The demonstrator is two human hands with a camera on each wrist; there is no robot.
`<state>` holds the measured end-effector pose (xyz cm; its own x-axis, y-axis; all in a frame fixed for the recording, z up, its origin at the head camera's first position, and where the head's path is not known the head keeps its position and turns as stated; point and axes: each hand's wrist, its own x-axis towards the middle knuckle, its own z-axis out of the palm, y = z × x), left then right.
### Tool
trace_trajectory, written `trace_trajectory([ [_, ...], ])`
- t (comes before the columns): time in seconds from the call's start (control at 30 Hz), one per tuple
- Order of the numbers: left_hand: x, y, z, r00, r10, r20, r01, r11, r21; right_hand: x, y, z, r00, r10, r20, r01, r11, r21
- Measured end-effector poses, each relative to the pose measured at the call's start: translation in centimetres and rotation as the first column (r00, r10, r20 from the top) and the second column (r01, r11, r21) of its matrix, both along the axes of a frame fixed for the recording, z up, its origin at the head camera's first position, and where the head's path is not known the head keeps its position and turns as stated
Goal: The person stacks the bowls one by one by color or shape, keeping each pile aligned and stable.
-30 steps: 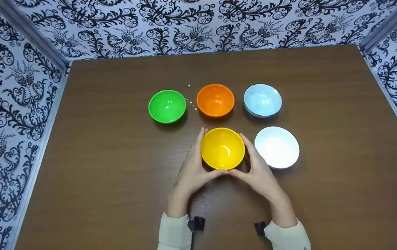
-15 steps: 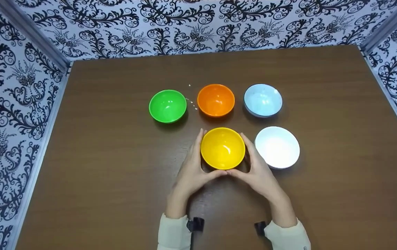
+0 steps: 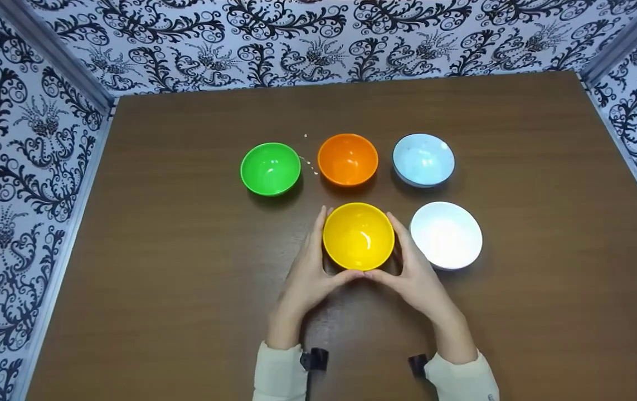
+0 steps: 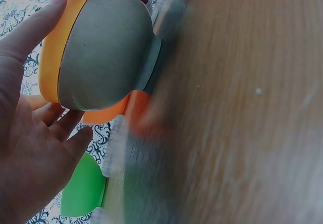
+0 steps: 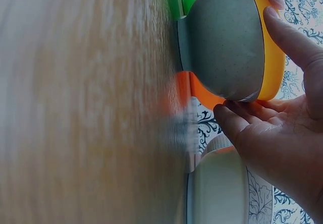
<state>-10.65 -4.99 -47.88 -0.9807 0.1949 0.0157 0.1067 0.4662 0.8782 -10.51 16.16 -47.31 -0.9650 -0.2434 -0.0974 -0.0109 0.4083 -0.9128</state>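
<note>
Between my two hands is a yellow bowl (image 3: 358, 236), its mouth facing up. My left hand (image 3: 308, 273) curves round its left side and my right hand (image 3: 417, 273) round its right; the thumbs nearly meet at the near side. Both wrist views show a yellow upper band (image 4: 53, 57) over a speckled grey lower part (image 5: 227, 45), with a dark line between. I cannot tell if these are two nested bowls or one two-coloured bowl. The grey foot appears to rest on the table. A white bowl (image 3: 445, 235) stands just beyond my right fingers.
Behind, in a row, are a green bowl (image 3: 271, 169), an orange bowl (image 3: 348, 160) and a light blue bowl (image 3: 423, 160). Several tiny white specks (image 3: 315, 172) lie between green and orange. Patterned panels (image 3: 318, 47) border the brown table (image 3: 173, 223) at the back and sides.
</note>
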Motion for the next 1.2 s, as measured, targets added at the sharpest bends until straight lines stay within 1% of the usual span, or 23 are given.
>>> trace_trajectory([
  [0.1, -0.1, -0.1, 0.0, 1.0, -0.01, -0.005, 0.01, 1.0, 0.008, 0.0, 0.0, 0.0, 1.0, 0.001, -0.011, -0.001, 1.0, -0.002],
  [0.2, -0.1, -0.2, 0.1, 1.0, -0.005, -0.002, 0.005, 1.0, 0.02, 0.0, 0.0, 0.0, 1.0, 0.001, -0.013, -0.001, 1.0, 0.001],
  [0.3, -0.1, -0.7, 0.1, 1.0, 0.008, 0.008, -0.008, 0.999, 0.052, -0.1, 0.1, 0.1, 1.0, 0.002, -0.009, -0.002, 1.0, -0.003],
  [0.4, -0.2, -1.4, 0.1, 0.999, 0.029, 0.033, -0.031, 0.996, 0.078, -0.1, 0.1, 0.1, 1.0, 0.0, -0.006, 0.0, 1.0, -0.005],
  [0.5, -0.3, -2.2, 0.2, 0.998, 0.051, 0.032, -0.054, 0.995, 0.088, -0.1, 0.1, 0.1, 1.0, -0.004, 0.0, 0.004, 1.0, -0.005],
  [0.73, -0.8, -4.0, 0.4, 0.994, 0.102, -0.047, -0.097, 0.991, 0.088, -0.1, 0.1, 0.2, 1.0, -0.009, 0.02, 0.009, 1.0, 0.006],
  [0.87, -1.2, -5.1, 0.7, 0.983, 0.165, -0.077, -0.16, 0.985, 0.068, -0.1, 0.0, 0.2, 1.0, -0.009, 0.029, 0.009, 1.0, 0.001],
  [1.03, -1.7, -6.8, 1.1, 0.96, 0.259, -0.102, -0.258, 0.966, 0.028, -0.1, 0.0, 0.2, 1.0, -0.004, 0.024, 0.004, 1.0, -0.001],
  [1.1, -1.9, -7.4, 1.3, 0.953, 0.285, -0.105, -0.285, 0.958, 0.012, 0.0, 0.0, 0.1, 1.0, -0.003, 0.021, 0.003, 1.0, 0.003],
  [1.2, -2.4, -8.2, 1.5, 0.947, 0.307, -0.097, -0.31, 0.951, -0.011, -0.1, 0.1, 0.1, 1.0, -0.003, 0.016, 0.003, 1.0, 0.001],
])
